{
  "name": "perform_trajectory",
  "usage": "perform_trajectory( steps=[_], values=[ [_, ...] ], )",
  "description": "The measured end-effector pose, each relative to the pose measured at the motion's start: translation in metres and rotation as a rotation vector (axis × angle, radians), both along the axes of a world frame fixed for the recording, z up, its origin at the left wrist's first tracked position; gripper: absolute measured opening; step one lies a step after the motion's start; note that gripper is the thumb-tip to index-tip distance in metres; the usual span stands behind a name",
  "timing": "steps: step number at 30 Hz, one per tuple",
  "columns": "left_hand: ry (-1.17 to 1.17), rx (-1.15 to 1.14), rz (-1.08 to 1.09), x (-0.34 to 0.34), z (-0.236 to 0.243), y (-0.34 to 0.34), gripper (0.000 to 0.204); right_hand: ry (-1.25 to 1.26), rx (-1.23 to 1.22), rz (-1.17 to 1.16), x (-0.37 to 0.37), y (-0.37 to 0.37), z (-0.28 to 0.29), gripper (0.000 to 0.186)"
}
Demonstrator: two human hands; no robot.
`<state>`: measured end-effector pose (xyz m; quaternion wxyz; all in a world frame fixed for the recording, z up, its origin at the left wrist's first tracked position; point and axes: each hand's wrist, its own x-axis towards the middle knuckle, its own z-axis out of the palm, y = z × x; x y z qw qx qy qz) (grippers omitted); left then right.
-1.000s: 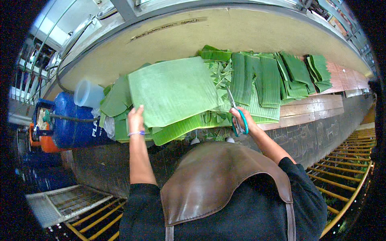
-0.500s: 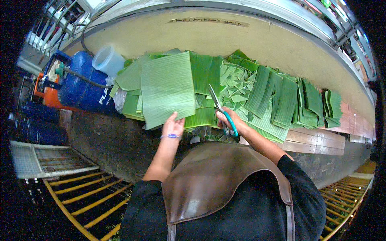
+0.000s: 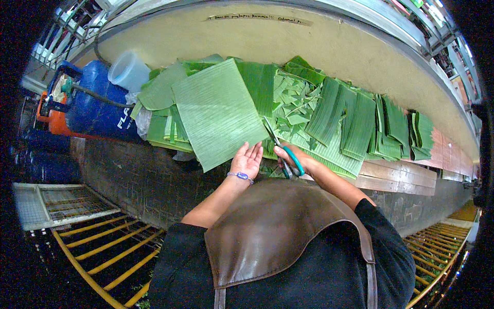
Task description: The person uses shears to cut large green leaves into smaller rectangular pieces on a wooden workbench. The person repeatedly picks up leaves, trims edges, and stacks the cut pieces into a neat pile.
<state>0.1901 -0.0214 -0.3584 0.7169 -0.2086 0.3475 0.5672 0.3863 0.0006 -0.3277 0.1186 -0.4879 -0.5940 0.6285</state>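
A large, pale green square of banana leaf [image 3: 216, 113] lies tilted over the piled leaves. At its lower edge my left hand [image 3: 246, 160] is turned palm up, fingers apart and touching the edge, a blue bracelet on the wrist. My right hand [image 3: 296, 162] is closed on teal-handled scissors [image 3: 294, 157], whose blades reach the square's right corner. Whether they are cutting it, I cannot tell. Just beyond the blades are small leaf scraps [image 3: 296, 103] and stacked dark leaf strips [image 3: 329, 110].
A blue jug [image 3: 98, 100], an orange container [image 3: 62, 123] and a translucent tub [image 3: 125, 72] stand at the left, with a hose. Wooden boards [image 3: 396, 175] run rightward along the cream wall [image 3: 370, 51]. Yellow metal bars [image 3: 103, 247] are below on both sides.
My left hand has moved right toward the scissors and turned palm up. The leaf square is now more tilted, its right corner at the blades. The whole view has shifted slightly.
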Motion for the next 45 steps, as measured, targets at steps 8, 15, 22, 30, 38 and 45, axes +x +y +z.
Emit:
perform_trajectory(
  steps=[8,15,22,30,38,45],
  values=[
    [0.094,0.022,-0.08,0.026,-0.005,0.006,0.021,-0.049,0.038,0.01,0.015,-0.009,0.002,0.066],
    [0.095,-0.01,-0.091,0.038,-0.01,0.011,0.023,-0.132,0.037,0.049,0.021,-0.012,-0.011,0.078],
    [0.115,-0.018,-0.097,0.043,-0.013,0.01,0.018,-0.158,0.07,0.11,0.023,-0.008,-0.017,0.079],
    [0.106,-0.035,-0.111,0.043,-0.014,0.01,0.019,-0.121,0.036,0.001,0.015,-0.012,-0.021,0.074],
    [0.103,-0.033,-0.104,0.041,-0.013,0.012,0.017,-0.041,0.035,-0.077,0.016,-0.014,-0.009,0.068],
    [0.107,-0.026,-0.135,0.041,-0.009,0.012,0.017,-0.074,0.017,-0.047,0.016,-0.011,-0.01,0.071]
  ],
)
